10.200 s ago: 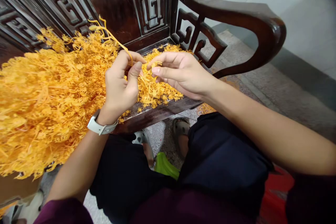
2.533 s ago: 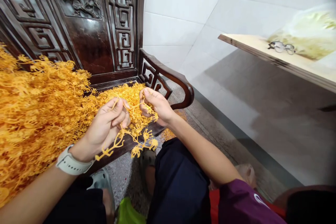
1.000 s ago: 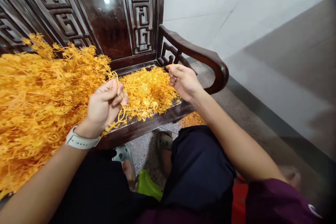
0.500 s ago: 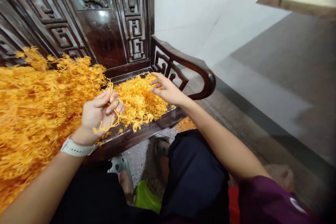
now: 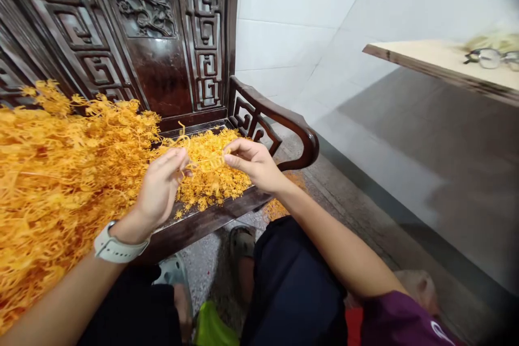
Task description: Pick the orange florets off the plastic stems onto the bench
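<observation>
My left hand (image 5: 162,181), with a pale watch strap at the wrist, is closed on a thin yellow sprig (image 5: 182,132) whose curled end sticks up past the fingers. My right hand (image 5: 255,165) faces it, thumb and forefinger pinched on a yellow bit of the sprig; part of the stretch between the hands blends into the background. Behind and below them, a low heap of small yellow flower-like pieces (image 5: 214,186) lies on the dark wooden bench (image 5: 203,227). A much larger pile of yellow-orange branching sprigs (image 5: 73,173) fills the left side.
The bench has a carved back (image 5: 162,75) and a curved armrest (image 5: 295,124) at right. Glasses (image 5: 488,58) rest on a light board (image 5: 425,57) at upper right. Yellow pieces (image 5: 278,208) are scattered on the floor. Something bright green (image 5: 213,327) is between the feet.
My right hand has come down and closed its fingers into a pinch by the sprig. The left hand has turned and moved slightly. The view has tilted, bringing the glasses into sight.
</observation>
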A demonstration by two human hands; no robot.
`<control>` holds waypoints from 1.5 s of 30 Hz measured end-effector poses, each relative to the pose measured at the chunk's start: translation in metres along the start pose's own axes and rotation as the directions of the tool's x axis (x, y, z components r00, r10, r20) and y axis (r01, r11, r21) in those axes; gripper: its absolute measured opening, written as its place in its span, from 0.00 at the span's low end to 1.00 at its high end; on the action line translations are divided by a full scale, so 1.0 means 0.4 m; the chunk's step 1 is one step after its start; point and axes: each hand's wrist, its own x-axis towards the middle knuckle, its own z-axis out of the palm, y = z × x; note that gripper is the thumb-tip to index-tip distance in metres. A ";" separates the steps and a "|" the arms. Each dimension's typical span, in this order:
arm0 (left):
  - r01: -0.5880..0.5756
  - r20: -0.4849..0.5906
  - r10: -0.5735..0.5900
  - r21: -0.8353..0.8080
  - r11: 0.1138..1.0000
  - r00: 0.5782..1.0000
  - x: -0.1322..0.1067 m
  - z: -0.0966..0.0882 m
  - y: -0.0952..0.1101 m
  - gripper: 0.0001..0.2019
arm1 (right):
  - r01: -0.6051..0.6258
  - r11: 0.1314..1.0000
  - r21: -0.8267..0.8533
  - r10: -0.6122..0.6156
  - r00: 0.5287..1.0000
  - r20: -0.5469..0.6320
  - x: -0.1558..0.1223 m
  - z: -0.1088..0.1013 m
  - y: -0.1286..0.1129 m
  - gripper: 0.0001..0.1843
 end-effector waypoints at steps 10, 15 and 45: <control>-0.340 0.175 0.292 0.417 0.843 0.940 -0.041 0.040 0.003 0.26 | -0.152 0.950 0.273 0.153 0.988 0.020 -0.019 0.015 -0.007 0.21; -0.234 0.247 0.154 0.339 0.911 0.957 -0.033 0.039 0.012 0.29 | -0.180 0.942 0.282 0.156 0.982 0.104 -0.031 0.006 -0.025 0.19; 0.072 0.629 -0.008 -0.076 0.995 0.778 -0.037 0.038 0.031 0.40 | -0.174 0.792 0.585 -0.124 0.893 0.433 -0.033 0.051 0.014 0.26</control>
